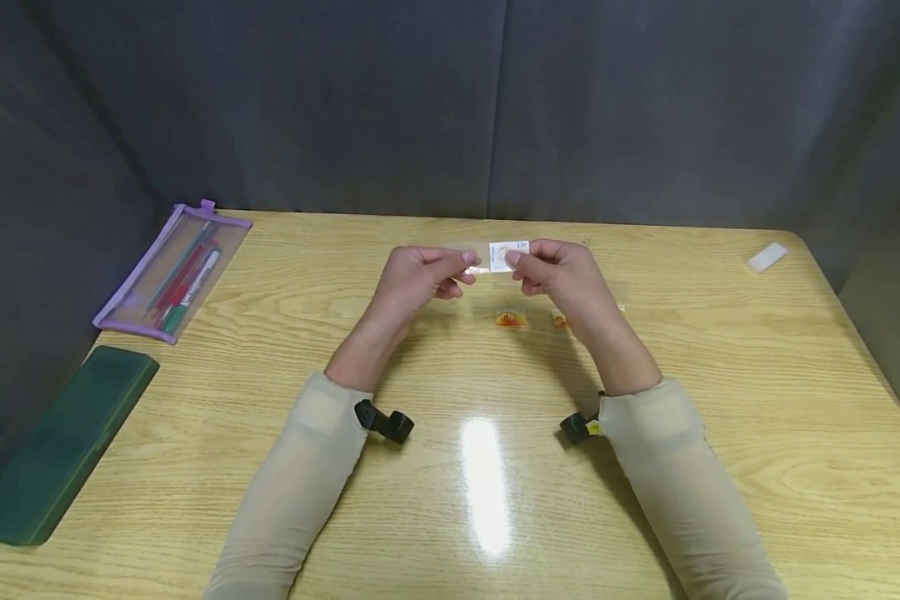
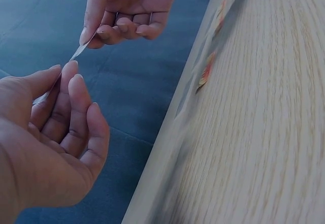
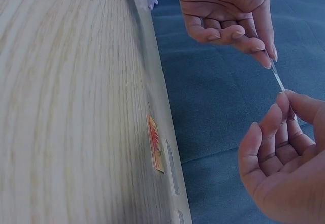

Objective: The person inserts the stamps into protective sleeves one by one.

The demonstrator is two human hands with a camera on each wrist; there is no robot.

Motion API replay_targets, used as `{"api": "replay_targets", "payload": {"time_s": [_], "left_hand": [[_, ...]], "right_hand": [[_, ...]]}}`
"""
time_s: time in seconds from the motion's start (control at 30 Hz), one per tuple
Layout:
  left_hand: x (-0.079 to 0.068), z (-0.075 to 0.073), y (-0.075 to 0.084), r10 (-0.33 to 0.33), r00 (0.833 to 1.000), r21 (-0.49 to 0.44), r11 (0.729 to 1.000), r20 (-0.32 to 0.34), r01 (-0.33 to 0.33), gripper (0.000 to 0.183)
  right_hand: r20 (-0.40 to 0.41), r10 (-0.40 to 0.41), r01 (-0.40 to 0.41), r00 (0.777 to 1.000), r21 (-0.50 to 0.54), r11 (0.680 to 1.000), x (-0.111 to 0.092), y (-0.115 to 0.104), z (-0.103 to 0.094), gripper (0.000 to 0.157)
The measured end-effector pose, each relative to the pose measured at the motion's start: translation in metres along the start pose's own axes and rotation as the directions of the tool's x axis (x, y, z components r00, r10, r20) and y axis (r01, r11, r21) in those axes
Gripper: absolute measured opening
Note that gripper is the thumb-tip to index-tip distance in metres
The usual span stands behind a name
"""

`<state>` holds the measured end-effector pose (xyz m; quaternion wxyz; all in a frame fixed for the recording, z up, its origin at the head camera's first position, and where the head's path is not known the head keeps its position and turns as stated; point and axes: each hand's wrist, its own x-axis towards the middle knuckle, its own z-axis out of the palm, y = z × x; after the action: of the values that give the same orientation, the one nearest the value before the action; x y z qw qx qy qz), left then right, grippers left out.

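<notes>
Wooden worktop [image 1: 427,508] lies below. Your right grip [image 1: 561,273] pinches white stamp-like piece [image 1: 498,257]; your left grip [image 1: 423,275] pinches clear film [image 1: 483,252], left of piece. Film runs sideways between them, right grip nearer piece.

- We see a small white rectangular stamp-like paper [image 1: 499,252] with small bluish print and a pale picture; the right hand [image 1: 564,273] pinches it, thumb partly over its face.
- We see a clear, glossy plastic strip [image 1: 483,252] just beside it, pinched by the left hand [image 1: 422,277].
- We find both held in the air between the hands, thin and edge-on from the wrists.
</notes>
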<state>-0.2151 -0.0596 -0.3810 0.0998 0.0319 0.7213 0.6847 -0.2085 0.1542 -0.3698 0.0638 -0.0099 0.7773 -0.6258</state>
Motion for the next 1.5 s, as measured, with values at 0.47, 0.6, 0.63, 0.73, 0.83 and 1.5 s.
{"api": "replay_targets", "payload": {"time_s": [0.47,0.6,0.63,0.73,0.83,1.5], "left_hand": [[0.0002,0.0010,0.0016,-0.008,1.000,-0.003,1.000,-0.011,0.008,0.028],[0.0001,0.0013,0.0008,-0.005,1.000,-0.003,1.000,-0.009,0.005,0.026],[0.0003,0.0014,0.0002,-0.004,1.000,-0.003,1.000,-0.009,0.004,0.025],[0.0007,0.0025,-0.0004,0.000,1.000,-0.003,1.000,-0.007,0.000,0.025],[0.0012,0.0031,-0.0006,0.001,1.000,-0.003,1.000,-0.009,-0.002,0.026],[0.0009,0.0047,-0.0008,-0.001,1.000,-0.011,1.000,-0.023,0.001,0.024]], "right_hand": [[0.008,-0.004,0.004,1.000,0.003,1.000,0.0013,0.0007,-0.0008,0.022],[0.004,-0.005,0.005,1.000,-0.008,1.000,0.0011,0.0007,-0.0010,0.023],[0.002,-0.005,0.005,1.000,-0.010,1.000,0.0011,0.0006,-0.0010,0.023],[0.002,-0.002,0.002,1.000,-0.014,1.000,0.0013,0.0001,-0.0008,0.025],[0.002,0.001,-0.001,1.000,-0.011,1.000,0.0012,-0.0002,-0.0003,0.026],[0.005,-0.010,0.010,1.000,0.002,1.000,0.0002,0.0009,-0.0009,0.022]]}}
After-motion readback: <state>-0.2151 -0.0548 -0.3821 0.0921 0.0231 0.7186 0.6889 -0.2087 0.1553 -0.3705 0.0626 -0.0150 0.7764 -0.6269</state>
